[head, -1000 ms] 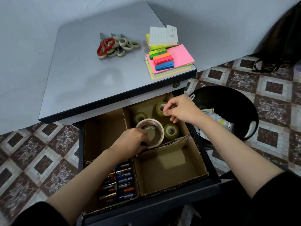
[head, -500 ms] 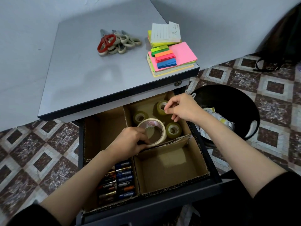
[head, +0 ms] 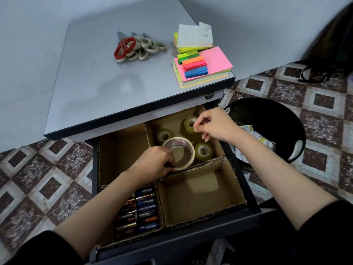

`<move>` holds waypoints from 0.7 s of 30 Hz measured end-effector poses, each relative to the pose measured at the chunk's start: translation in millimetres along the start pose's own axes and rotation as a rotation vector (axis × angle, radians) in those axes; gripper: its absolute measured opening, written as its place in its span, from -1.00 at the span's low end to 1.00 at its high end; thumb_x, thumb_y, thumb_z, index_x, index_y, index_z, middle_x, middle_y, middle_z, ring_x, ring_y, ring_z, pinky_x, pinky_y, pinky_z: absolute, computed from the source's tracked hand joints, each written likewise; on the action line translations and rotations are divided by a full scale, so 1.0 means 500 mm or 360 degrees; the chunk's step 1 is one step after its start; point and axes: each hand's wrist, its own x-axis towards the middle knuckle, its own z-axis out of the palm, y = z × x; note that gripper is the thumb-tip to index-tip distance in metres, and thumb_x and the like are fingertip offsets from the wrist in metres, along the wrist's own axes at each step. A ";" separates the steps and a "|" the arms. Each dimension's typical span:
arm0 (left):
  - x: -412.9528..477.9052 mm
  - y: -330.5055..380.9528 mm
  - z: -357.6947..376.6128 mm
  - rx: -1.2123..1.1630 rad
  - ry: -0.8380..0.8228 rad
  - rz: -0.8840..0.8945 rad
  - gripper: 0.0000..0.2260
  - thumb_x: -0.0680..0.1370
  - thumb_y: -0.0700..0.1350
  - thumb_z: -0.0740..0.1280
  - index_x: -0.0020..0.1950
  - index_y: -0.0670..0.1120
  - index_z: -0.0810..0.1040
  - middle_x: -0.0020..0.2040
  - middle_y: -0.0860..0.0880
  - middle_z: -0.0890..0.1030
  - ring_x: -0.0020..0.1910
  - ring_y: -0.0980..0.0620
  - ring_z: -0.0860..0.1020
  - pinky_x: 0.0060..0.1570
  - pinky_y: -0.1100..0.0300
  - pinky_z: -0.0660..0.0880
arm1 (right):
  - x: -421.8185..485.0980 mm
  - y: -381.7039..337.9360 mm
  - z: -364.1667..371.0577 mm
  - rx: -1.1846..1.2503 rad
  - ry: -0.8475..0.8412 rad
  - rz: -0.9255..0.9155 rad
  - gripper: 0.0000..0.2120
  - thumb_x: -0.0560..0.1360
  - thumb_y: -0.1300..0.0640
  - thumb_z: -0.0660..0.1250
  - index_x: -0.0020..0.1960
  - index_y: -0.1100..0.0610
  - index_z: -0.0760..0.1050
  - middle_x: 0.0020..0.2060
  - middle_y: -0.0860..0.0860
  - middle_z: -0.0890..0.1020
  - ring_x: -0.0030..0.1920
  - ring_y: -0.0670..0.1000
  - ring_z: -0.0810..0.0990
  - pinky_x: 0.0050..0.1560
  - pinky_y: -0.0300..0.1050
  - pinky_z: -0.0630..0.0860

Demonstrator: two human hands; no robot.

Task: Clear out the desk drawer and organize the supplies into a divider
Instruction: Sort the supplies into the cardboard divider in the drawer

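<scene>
Patterned tile floor [head: 38,178], with a grey desk top [head: 114,88] over an open drawer [head: 191,238] that holds a four-cell cardboard divider [head: 200,166].

The left hand [head: 152,161] grips a large tape roll [head: 178,140], its fingers curled over the near-left rim. The roll sits tilted in the far-right cell, with its near edge against the cross wall. Three small clear tape rolls [head: 204,151] share that cell, close around the large one.

The right hand [head: 215,125] hovers over the farthest small roll with its fingers curled. Whether thumb and forefinger pinch that roll or only brush it cannot be told.

Batteries [head: 143,209] lie in rows in the near-left cell.

Against the view a second ago, very little differs. The left hand remains on the large roll, which has shifted only slightly toward the cross wall, and the right hand keeps its place above the far roll. This reads as final seating and nudging, not a fresh placement, so the tape cell is probably close to settled.

On the desk top, a heap of scissors [head: 137,47] lies on the far side. Stacked sticky notes [head: 215,58] sit at the right edge, with coloured index tabs [head: 193,64] on top and a notepad [head: 194,36] just behind. None of these has been sorted into the divider yet.

A black bin [head: 277,121] stands on the floor to the right of the drawer.
</scene>
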 end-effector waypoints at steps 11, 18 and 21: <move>0.008 0.003 -0.002 0.0037 -0.0158 -0.0066 -0.84 0.52 -0.12 0.35 0.06 -0.03 0.66 0.01 0.03 0.61 0.04 0.11 0.54 0.05 0.23 0.47 | 0.002 -0.001 0.002 -0.0032 -0.0010 0.0017 -0.93 0.46 0.27 0.39 -0.06 0.22 0.60 -0.25 -0.04 0.59 -0.40 -0.04 0.59 -0.41 -0.29 0.57; 0.014 0.002 0.000 0.0089 -0.0233 -0.0120 -0.82 0.54 -0.11 0.31 0.11 0.01 0.62 0.07 0.05 0.58 0.09 0.12 0.51 0.12 0.23 0.46 | 0.002 -0.001 0.002 -0.0032 -0.0020 0.0029 -0.93 0.46 0.27 0.39 -0.06 0.22 0.60 -0.24 -0.05 0.58 -0.39 -0.04 0.59 -0.40 -0.28 0.56; 0.017 0.000 0.002 0.0119 -0.0237 -0.0133 -0.81 0.54 -0.10 0.31 0.12 0.02 0.62 0.08 0.06 0.57 0.09 0.11 0.50 0.09 0.25 0.45 | 0.002 -0.001 0.001 -0.0034 -0.0021 0.0028 -0.93 0.46 0.26 0.39 -0.06 0.21 0.60 -0.24 -0.05 0.58 -0.39 -0.05 0.59 -0.40 -0.29 0.56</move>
